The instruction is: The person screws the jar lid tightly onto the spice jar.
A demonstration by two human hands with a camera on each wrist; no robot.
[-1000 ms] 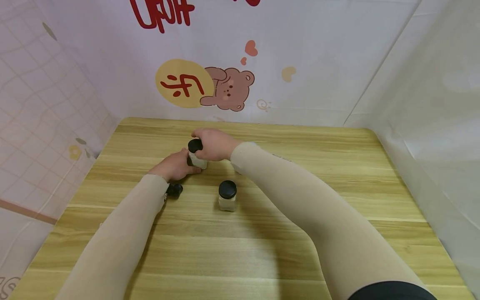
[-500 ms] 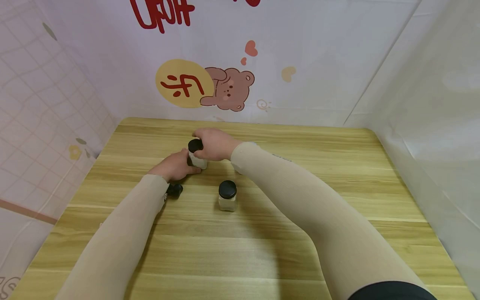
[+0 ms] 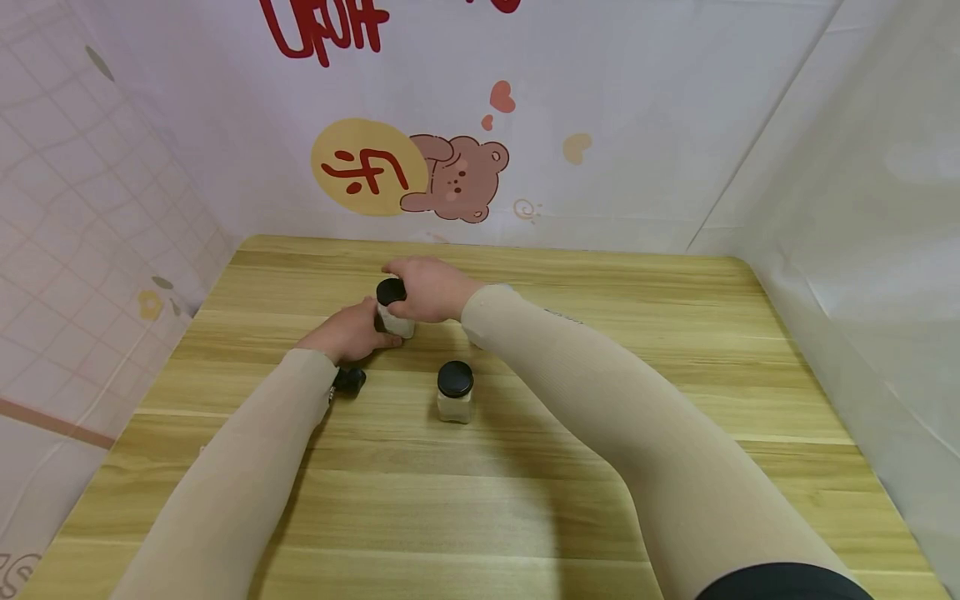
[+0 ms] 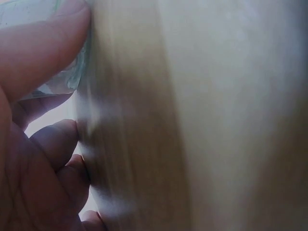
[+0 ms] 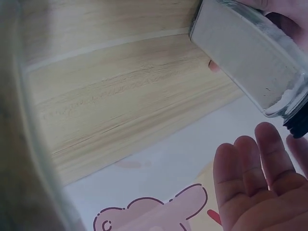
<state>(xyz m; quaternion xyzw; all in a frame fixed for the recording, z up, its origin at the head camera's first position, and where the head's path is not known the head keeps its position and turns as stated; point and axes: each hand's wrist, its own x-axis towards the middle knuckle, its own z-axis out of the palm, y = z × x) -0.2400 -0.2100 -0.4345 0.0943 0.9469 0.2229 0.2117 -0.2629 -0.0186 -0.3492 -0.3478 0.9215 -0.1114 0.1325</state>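
A square glass jar (image 3: 397, 322) with pale contents and a black lid (image 3: 390, 291) stands between both hands at the back left of the table. My left hand (image 3: 347, 331) grips its lower body. In the left wrist view, the thumb (image 4: 43, 45) lies across the glass. My right hand (image 3: 433, 289) holds the lid from the right, thumb on the near side and a finger on the far side. In the right wrist view, the other fingers (image 5: 240, 163) extend beside the lid, with gaps between them. Part of the lid's grip is out of frame there.
A second black-lidded jar (image 3: 454, 392) stands nearer on the wooden table (image 3: 420, 517). A small pale thing under the right forearm is mostly hidden. A black device (image 3: 349, 381) is at the left wrist. A printed white backdrop (image 3: 622, 183) rises behind the table.
Both hands and both jars keep their places. The right fingers around the lid shift only very slightly.
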